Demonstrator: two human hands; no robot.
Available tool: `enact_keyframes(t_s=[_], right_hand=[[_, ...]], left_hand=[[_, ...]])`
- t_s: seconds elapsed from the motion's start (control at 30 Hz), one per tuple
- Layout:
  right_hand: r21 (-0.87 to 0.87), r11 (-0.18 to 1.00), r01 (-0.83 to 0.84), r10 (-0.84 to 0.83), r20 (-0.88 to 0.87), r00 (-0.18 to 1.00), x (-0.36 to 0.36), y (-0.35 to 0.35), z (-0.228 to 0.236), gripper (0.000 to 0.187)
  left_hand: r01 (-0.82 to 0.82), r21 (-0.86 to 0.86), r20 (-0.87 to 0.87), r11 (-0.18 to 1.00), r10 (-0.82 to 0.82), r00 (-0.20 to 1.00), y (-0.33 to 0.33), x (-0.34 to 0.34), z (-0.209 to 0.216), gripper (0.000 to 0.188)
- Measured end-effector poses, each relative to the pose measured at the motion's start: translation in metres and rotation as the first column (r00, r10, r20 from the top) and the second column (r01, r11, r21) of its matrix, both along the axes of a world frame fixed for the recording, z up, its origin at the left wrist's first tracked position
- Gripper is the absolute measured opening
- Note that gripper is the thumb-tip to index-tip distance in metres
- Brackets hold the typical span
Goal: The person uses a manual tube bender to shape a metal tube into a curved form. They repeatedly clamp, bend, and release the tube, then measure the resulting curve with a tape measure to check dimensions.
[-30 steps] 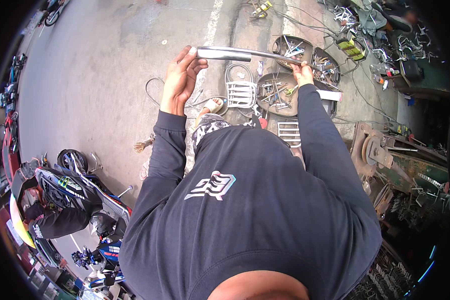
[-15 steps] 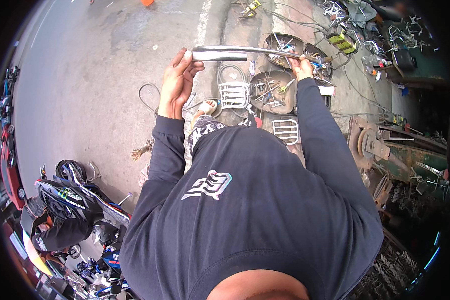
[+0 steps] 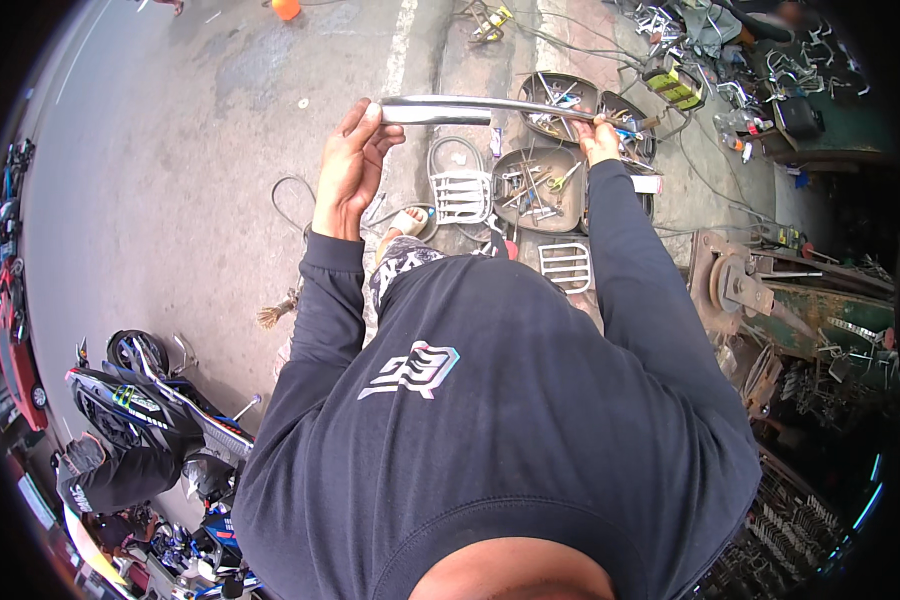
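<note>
Cars line the left edge of the frame, a red car [image 3: 15,370] being the plainest, and below it at lower left stands a black motorcycle [image 3: 135,400] with a blue stripe. Toward the upper left, an orange object [image 3: 286,8] sits close to the top rim, and a tuft of straw-coloured bristles [image 3: 275,313] lies on the pavement left of the person's sleeve. Left of upper centre, the left hand [image 3: 350,165] is closed around the end of a long shiny metal bar [image 3: 500,102], thumb on top and fingers curled behind. The bar is held up across the upper middle, nearly level; a shorter, broader length [image 3: 435,116] runs along the underside of its left part, and whether the two are joined I cannot tell. Beneath lie a sandal [image 3: 411,221] on a foot, a silver slatted rack [image 3: 461,196] and, further right, a dark tray [image 3: 570,207] of loose tools; a second slatted rack [image 3: 566,266] is lower down. Right of upper centre, the right hand [image 3: 599,137] pinches the bar's thinner part between thumb and fingers, in front of more tool-filled trays. Beyond it, a yellow-and-black box [image 3: 673,88] rests among cables at upper right, and a rusty pulley wheel [image 3: 730,283] stands at middle right.
</note>
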State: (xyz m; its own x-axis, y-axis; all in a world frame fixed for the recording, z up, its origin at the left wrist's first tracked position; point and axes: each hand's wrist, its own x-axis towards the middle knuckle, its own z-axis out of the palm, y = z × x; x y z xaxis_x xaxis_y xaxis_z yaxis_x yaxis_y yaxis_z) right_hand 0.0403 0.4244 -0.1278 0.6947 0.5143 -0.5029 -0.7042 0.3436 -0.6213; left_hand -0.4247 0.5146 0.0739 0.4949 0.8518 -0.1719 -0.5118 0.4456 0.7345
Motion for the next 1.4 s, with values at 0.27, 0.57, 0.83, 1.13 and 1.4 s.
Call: enact_keyframes(t_s=[0.27,0.57,0.83,1.13,1.4], right_hand=[[0.04,0.999,0.009,-0.009,-0.01,1.0,0.004,-0.004,-0.002,0.007],[0.062,0.998,0.005,-0.004,-0.005,1.0,0.008,-0.005,-0.005,0.007],[0.061,0.998,0.028,-0.028,-0.003,1.0,0.018,-0.008,-0.012,0.004],[0.379,0.904,0.198,-0.172,-0.102,0.98,0.001,-0.01,0.121,0.035],[0.733,0.678,-0.048,-0.232,0.276,0.933,-0.064,-0.177,0.343,0.054]], left_hand=[[0.018,0.002,0.026,1.0,-0.018,1.0,0.002,0.001,-0.005,0.078],[0.03,-0.01,0.03,0.999,-0.03,0.999,0.006,0.008,-0.003,0.077],[0.016,0.014,-0.076,1.0,-0.015,0.997,0.007,0.016,0.001,0.058],[0.073,0.086,-0.104,0.994,-0.064,0.993,0.034,0.005,-0.016,0.068],[0.202,0.3,-0.231,0.932,-0.134,0.964,0.068,0.133,-0.078,0.076]])
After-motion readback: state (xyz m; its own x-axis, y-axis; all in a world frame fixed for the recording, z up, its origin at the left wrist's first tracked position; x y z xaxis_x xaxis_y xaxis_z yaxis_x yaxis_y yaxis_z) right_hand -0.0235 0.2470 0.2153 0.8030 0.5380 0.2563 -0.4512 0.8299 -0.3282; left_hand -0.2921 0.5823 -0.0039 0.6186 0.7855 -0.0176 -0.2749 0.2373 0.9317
